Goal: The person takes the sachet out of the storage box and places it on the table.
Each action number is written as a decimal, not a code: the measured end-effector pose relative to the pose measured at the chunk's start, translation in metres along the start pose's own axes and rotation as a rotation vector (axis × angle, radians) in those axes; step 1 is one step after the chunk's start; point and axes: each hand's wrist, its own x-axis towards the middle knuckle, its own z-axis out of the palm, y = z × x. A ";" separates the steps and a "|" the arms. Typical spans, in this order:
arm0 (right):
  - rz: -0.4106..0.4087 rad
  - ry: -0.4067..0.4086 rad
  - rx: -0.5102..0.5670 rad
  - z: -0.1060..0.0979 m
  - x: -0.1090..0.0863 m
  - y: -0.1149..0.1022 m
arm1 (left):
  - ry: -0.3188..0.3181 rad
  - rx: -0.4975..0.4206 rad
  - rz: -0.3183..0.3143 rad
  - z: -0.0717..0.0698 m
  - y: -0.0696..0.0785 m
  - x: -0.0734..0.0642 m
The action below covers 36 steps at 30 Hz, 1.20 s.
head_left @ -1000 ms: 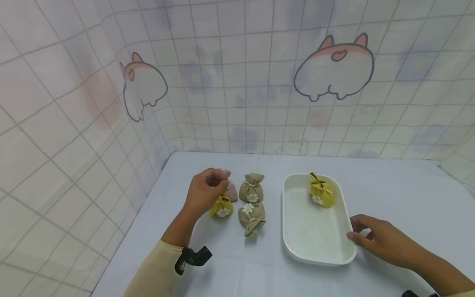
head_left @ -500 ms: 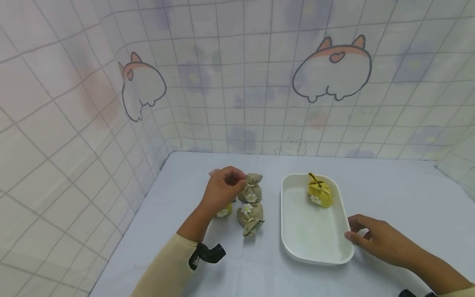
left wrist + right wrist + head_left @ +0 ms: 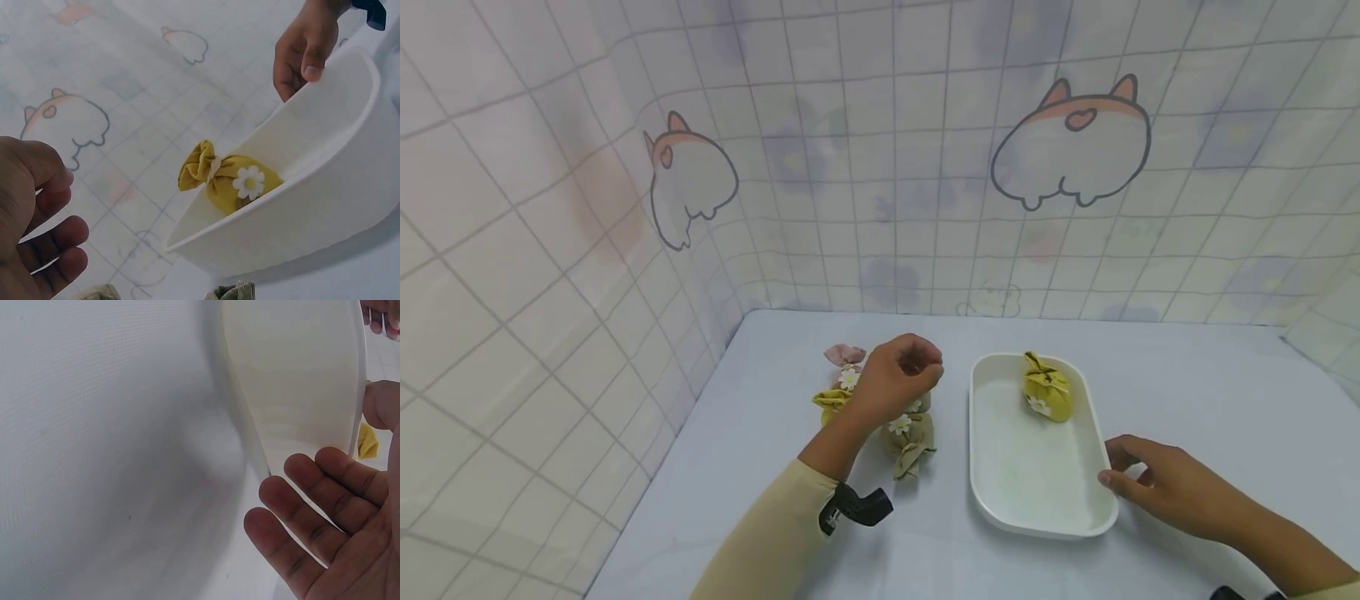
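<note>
My left hand (image 3: pixel 895 383) hovers over the group of pouches, its fingers loosely bent with nothing between them. Below it, one khaki drawstring pouch (image 3: pixel 912 442) with a white flower lies in view, while a second khaki pouch (image 3: pixel 923 403) is mostly covered. A pink pouch (image 3: pixel 844 356) and a yellow pouch (image 3: pixel 831 402) show left of the hand, partly hidden. My right hand (image 3: pixel 1172 483) holds the right wall of a white tray (image 3: pixel 1026 492), thumb over the rim and fingers along the outside (image 3: pixel 312 506). Inside the tray's far end sits another yellow pouch (image 3: pixel 240 181).
A white cloth covers the table (image 3: pixel 1210 392). Behind and to the left hangs a grid-patterned curtain (image 3: pixel 880 167) with cartoon animals. Between the pouches and the tray runs a narrow strip of tabletop.
My left hand has moved right, from over the pink and yellow pouches to over the khaki ones, uncovering the pink pouch. The right hand stays at the tray.
</note>
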 end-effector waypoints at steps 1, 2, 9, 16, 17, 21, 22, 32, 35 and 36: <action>0.001 -0.002 0.001 0.000 0.000 0.000 | -0.006 0.004 -0.005 0.003 0.001 0.002; 0.005 -0.003 0.004 0.000 0.001 0.001 | -0.013 0.009 -0.011 0.005 0.001 0.003; 0.007 0.003 -0.005 0.000 0.002 0.001 | -0.041 -0.002 0.001 0.020 0.005 0.014; 0.001 0.006 -0.013 0.001 0.002 0.001 | -0.057 0.041 -0.037 0.032 0.009 0.023; 0.004 0.006 -0.013 0.001 0.002 0.001 | -0.058 0.046 -0.048 0.033 0.009 0.024; 0.014 0.003 -0.015 0.001 0.003 0.001 | -0.067 0.069 -0.043 0.039 0.006 0.028; 0.012 0.004 -0.016 0.001 0.003 0.002 | -0.071 0.071 -0.035 0.040 0.006 0.029; -0.032 0.014 -0.012 0.001 0.000 0.002 | -0.137 0.106 -0.039 0.056 0.004 0.039; -0.030 0.016 -0.012 0.001 0.000 0.002 | -0.154 0.102 -0.041 0.061 0.003 0.041; -0.038 0.016 -0.015 0.001 0.000 0.002 | -0.158 0.099 -0.042 0.063 0.003 0.042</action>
